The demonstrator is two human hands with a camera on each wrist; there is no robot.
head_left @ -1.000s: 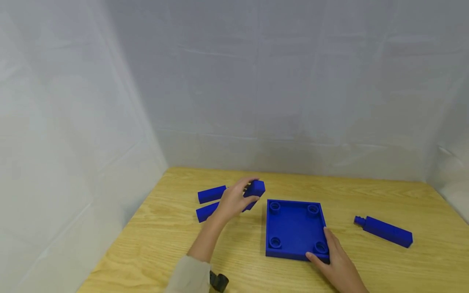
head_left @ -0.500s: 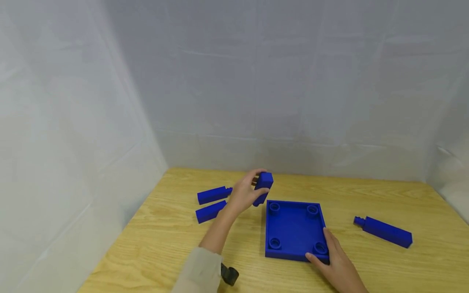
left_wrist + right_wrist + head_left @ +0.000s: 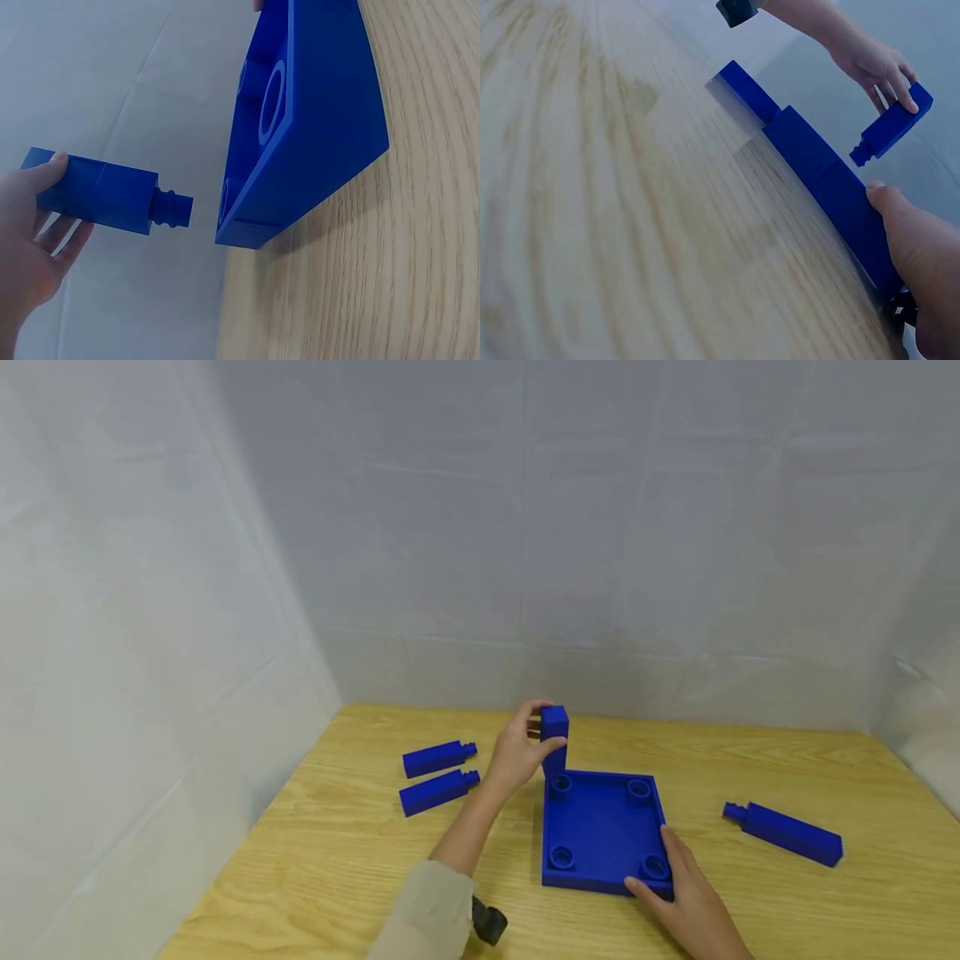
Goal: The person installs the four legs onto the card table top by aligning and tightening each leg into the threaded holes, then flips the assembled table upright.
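Blue peg [image 3: 554,739] is held upright in the left hand [image 3: 517,756], fingers [image 3: 534,708] and thumb wrapped round its square upper body, just above the far-left socket [image 3: 561,786] of the blue base tray [image 3: 603,831]. In the left wrist view the peg [image 3: 101,196] is seen with its round ribbed tip clear of the tray [image 3: 315,120], a small gap left between them; no contact yet.

Going left to right: two spare pegs [image 3: 437,758] [image 3: 438,790] are laid side by side on the tabletop [image 3: 337,852] at far left, well apart from the tray. Next comes the left hand with the held peg, then the tray with four round corner sockets, all unfilled. The tray's near-right corner is pinned by the right hand [image 3: 686,893], thumb along the near edge and fingers flat by the near-right socket, not curled round anything. A fourth peg [image 3: 783,833] is lying on the tabletop at the right, apart from the tray.

For a clean seating, judged from this view: the peg should be kept vertical, the round tip centred over the socket before being lowered, and pushed straight down without tilt. The tray should be kept pressed flat so it cannot slide or tip under the push.
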